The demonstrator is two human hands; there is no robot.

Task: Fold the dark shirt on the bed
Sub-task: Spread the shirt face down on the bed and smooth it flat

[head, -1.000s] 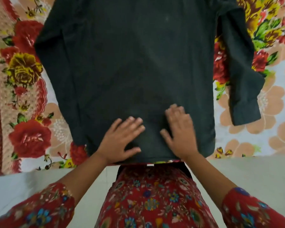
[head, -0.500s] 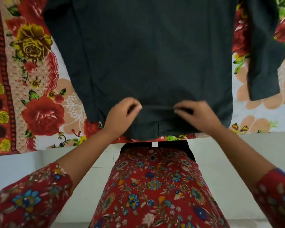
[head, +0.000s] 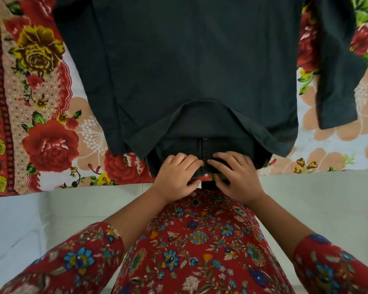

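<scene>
The dark shirt (head: pixel 189 60) lies spread on the bed, its hem toward me. The back layer of the hem is turned up in the middle, showing the buttoned front placket underneath. My left hand (head: pixel 176 177) and my right hand (head: pixel 236 177) sit side by side at the near hem, fingers curled and pinching the lower layer on either side of the placket. One long sleeve (head: pixel 336 85) lies along the shirt's right side, cuff toward me.
The bed is covered by a floral sheet (head: pixel 43 128) with red and yellow roses; its near edge runs across the view just below the hem. Pale tiled floor (head: pixel 51 213) lies below it. My red flowered dress fills the lower middle.
My hands went from lying flat on the shirt's back to pinching the hem, then slid nearer to me. The back layer's hem has lifted, exposing the placket.
</scene>
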